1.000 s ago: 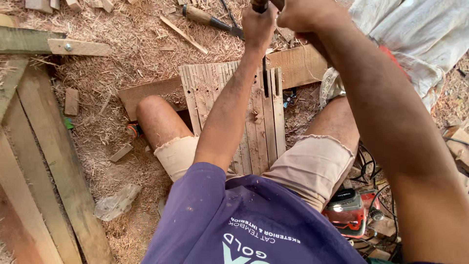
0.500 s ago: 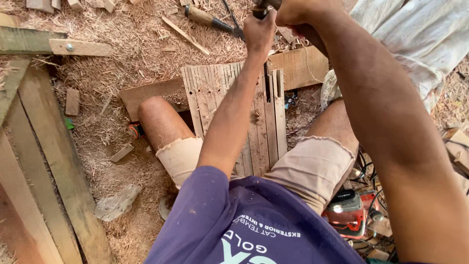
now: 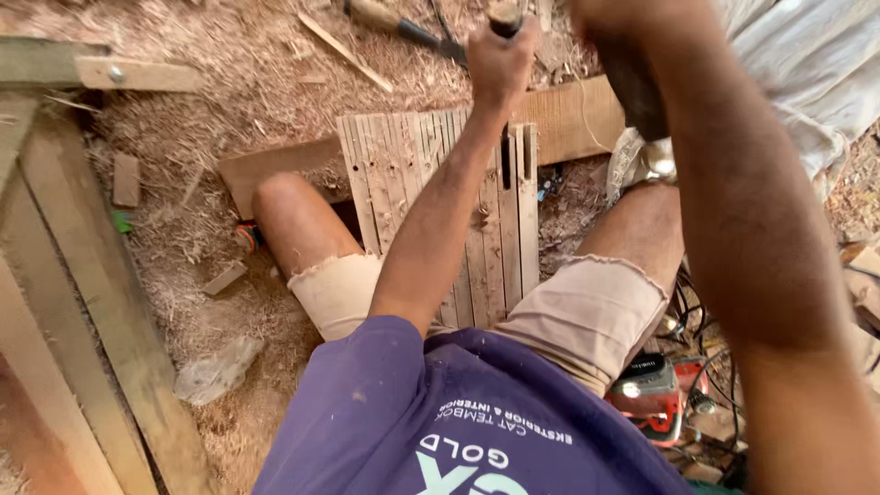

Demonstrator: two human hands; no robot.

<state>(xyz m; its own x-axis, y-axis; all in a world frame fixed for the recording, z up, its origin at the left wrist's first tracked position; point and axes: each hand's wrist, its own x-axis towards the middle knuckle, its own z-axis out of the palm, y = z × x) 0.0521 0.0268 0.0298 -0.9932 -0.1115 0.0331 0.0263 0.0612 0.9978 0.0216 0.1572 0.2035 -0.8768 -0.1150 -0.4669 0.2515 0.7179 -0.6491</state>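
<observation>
I sit on a sawdust floor with a row of narrow wooden slats [image 3: 403, 174] lying side by side between my knees. A dark slot [image 3: 505, 158] is cut in the slats near their far end. Above it, my left hand [image 3: 500, 60] is closed round a wooden tool handle [image 3: 505, 13] that stands upright; its lower end is hidden. My right hand [image 3: 623, 16], at the top edge, grips a dark hammer handle [image 3: 632, 92]. The handle hangs down to a blurred metal head [image 3: 656, 161] beside my right knee.
A long board [image 3: 573, 115] lies across under the slats. Another wooden-handled tool [image 3: 394, 23] lies at the back. Wooden beams [image 3: 82, 302] run along the left. A red power tool [image 3: 655, 394] and cables sit by my right hip. White sheeting [image 3: 807, 64] is at the right.
My right arm has come down and nearer, and the hammer's metal head now shows beside my right knee. My left hand stays on the upright handle over the slats.
</observation>
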